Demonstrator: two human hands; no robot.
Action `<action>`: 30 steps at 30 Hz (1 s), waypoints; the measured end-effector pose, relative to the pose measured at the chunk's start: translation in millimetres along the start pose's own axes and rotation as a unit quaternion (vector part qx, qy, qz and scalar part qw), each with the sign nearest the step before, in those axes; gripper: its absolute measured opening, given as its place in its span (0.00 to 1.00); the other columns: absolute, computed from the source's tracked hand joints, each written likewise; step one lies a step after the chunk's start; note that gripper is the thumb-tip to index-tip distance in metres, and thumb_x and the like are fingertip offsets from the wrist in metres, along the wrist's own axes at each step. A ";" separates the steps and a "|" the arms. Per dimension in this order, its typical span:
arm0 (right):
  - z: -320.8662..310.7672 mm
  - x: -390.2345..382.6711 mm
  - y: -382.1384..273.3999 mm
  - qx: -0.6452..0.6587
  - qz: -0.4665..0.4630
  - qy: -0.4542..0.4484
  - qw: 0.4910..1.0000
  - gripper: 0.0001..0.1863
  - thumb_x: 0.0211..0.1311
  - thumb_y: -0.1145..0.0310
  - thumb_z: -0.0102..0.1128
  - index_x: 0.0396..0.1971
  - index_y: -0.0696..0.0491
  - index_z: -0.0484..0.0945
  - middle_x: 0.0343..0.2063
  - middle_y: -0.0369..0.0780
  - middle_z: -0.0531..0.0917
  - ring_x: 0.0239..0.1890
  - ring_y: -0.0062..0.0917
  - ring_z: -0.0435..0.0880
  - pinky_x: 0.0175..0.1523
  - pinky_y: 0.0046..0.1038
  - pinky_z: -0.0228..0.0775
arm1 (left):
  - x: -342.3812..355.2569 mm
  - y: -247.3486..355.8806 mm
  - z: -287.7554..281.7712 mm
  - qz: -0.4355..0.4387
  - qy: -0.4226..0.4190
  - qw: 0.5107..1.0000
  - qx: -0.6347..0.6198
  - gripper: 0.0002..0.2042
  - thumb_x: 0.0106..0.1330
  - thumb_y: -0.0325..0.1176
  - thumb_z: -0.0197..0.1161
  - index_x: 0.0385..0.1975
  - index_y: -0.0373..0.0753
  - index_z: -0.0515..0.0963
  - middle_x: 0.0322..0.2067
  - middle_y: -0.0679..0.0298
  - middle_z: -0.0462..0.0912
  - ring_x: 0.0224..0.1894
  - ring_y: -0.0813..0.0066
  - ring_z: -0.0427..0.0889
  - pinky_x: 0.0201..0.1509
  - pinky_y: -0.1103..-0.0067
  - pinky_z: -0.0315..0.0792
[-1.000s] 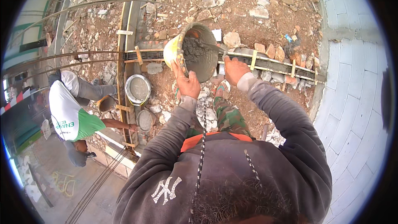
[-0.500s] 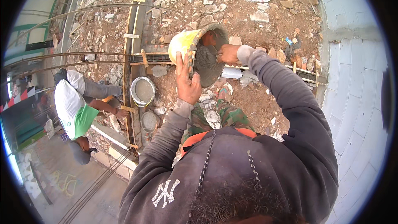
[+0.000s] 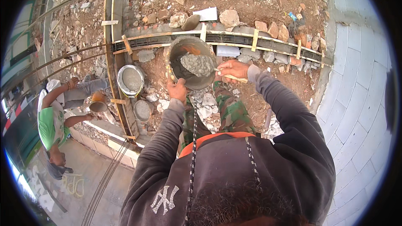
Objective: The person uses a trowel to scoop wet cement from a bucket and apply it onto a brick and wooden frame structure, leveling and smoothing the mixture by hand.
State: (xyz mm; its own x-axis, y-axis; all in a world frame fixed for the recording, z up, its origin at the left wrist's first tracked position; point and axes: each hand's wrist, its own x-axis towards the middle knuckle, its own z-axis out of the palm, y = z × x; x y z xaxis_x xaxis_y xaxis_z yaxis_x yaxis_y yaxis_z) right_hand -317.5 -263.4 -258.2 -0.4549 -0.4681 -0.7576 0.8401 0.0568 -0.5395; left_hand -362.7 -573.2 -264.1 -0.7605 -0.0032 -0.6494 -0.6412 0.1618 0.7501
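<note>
A person's right hand (image 3: 232, 70) is wrapped around the pale wooden handle of a mortar-loaded trowel (image 3: 235, 78), whose scooping end lies within the mouth of a round, mortar-crusted bucket (image 3: 179, 49) in front of the body. The trowel's long axis runs mostly crosswise, tilted slightly: the handle's butt points right and a little back toward the person, while the loaded end points left and a little away. A thick heap of wet grey mortar (image 3: 197, 64) covers the blade, hiding its outline. The left hand (image 3: 177, 90) grips the bucket's near-left rim, and the bucket's mouth faces up toward the head; whether its base rests on anything cannot be told. Behind the bucket, a long, narrow formwork channel with pale board edges (image 3: 238, 39) stretches left to right. A round, pale-rimmed tub of grey material (image 3: 120, 80) stands to the left, and beyond it is a co-worker in a white-and-green shirt (image 3: 48, 127).
</note>
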 end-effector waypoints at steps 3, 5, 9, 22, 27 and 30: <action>-52.6 41.5 28.3 -0.040 0.002 0.039 0.998 0.27 0.73 0.58 0.60 0.68 0.53 0.72 0.23 0.34 0.80 0.21 0.16 0.77 0.24 0.23 0.70 | 42.7 -35.0 0.1 -0.069 0.060 0.991 -0.095 0.21 0.61 0.19 0.57 0.55 0.40 0.70 0.35 0.61 0.81 0.28 0.65 0.85 0.24 0.69 0.84; -94.1 81.2 55.7 -0.055 0.011 0.073 0.996 0.28 0.73 0.58 0.60 0.69 0.52 0.71 0.23 0.34 0.80 0.21 0.16 0.77 0.24 0.23 0.71 | 69.5 -54.0 -1.7 -0.085 0.075 0.987 -0.114 0.21 0.61 0.19 0.57 0.55 0.40 0.70 0.35 0.60 0.81 0.29 0.64 0.85 0.24 0.69 0.84; -159.5 181.0 98.4 -0.310 -0.025 0.253 0.916 0.28 0.67 0.62 0.62 0.68 0.46 0.74 0.39 0.45 0.85 0.45 0.31 0.84 0.49 0.35 0.77 | 123.0 -104.0 -5.0 -0.095 0.079 0.984 -0.129 0.19 0.62 0.20 0.56 0.54 0.41 0.70 0.36 0.61 0.80 0.29 0.65 0.86 0.28 0.67 0.88; 7.0 76.0 96.2 -0.096 -0.091 0.336 0.932 0.30 0.73 0.60 0.57 0.72 0.53 0.67 0.52 0.48 0.84 0.48 0.35 0.86 0.49 0.34 0.79 | 32.5 -47.0 -47.5 -0.012 0.045 0.999 0.021 0.36 0.66 0.23 0.61 0.73 0.22 0.56 0.66 0.44 0.71 0.62 0.65 0.74 0.63 0.79 0.70; 141.6 -97.0 -39.8 0.319 -0.020 0.069 0.945 0.22 0.76 0.62 0.54 0.64 0.54 0.69 0.35 0.40 0.82 0.28 0.20 0.80 0.24 0.23 0.73 | -101.5 62.0 -32.3 0.240 0.039 0.967 0.077 0.37 0.67 0.22 0.59 0.75 0.24 0.53 0.75 0.42 0.57 0.76 0.57 0.60 0.77 0.72 0.55; 145.3 -142.1 -94.1 0.381 -0.043 0.084 0.920 0.13 0.76 0.63 0.55 0.52 0.54 0.74 0.34 0.42 0.83 0.28 0.19 0.80 0.21 0.21 0.70 | -184.9 128.4 -13.3 0.350 0.007 0.931 0.103 0.38 0.66 0.20 0.56 0.77 0.25 0.49 0.76 0.43 0.55 0.78 0.55 0.56 0.79 0.71 0.52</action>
State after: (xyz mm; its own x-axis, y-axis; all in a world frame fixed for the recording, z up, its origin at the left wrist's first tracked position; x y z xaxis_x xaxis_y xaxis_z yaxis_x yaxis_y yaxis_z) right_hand -289.0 -330.4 -46.5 -0.5145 -0.2963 -0.8047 0.7334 -0.6383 -0.2339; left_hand -305.8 -565.0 -46.1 -0.9869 0.1614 -0.0076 0.0441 0.3143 0.9483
